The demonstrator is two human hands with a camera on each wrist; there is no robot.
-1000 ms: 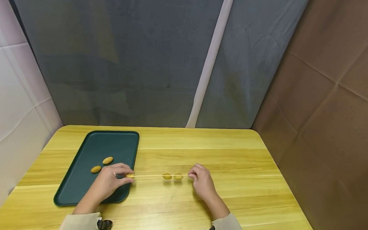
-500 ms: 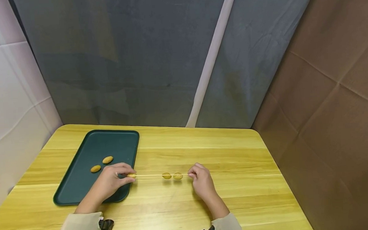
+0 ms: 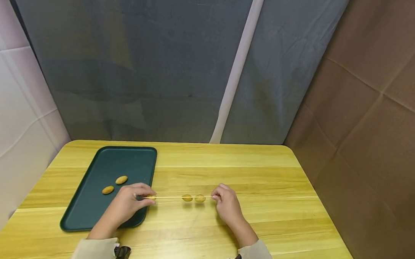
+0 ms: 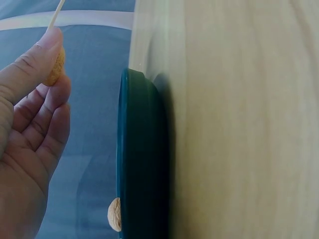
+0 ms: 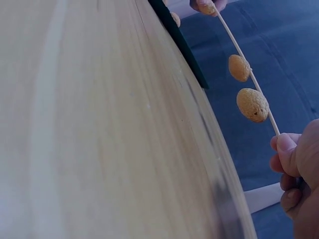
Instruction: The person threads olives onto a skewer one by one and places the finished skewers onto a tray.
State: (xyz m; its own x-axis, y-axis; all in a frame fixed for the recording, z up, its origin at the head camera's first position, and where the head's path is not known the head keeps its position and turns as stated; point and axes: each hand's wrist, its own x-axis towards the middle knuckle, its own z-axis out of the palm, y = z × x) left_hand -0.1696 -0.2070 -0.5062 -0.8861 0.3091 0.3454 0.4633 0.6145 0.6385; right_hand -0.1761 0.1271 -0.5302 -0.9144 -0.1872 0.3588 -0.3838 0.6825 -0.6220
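In the head view a thin pale skewer runs level above the table between the two hands. My left hand pinches a tan, rough-skinned oval piece at the skewer's left end, between thumb and fingers. My right hand grips the opposite end with thumb and curled fingers. Near the right hand, two more oval pieces sit on the skewer, a small gap between them. Two loose oval pieces lie on the dark green tray, just beyond the left hand.
The tray rests on the left part of the wooden table, with its near right corner under the left hand. A grey cloth hangs behind the table, and a brown cloth on the right.
My left hand has shifted slightly right along the skewer with its oval piece, and a bit of skewer now shows left of that piece. The right hand has hardly moved.
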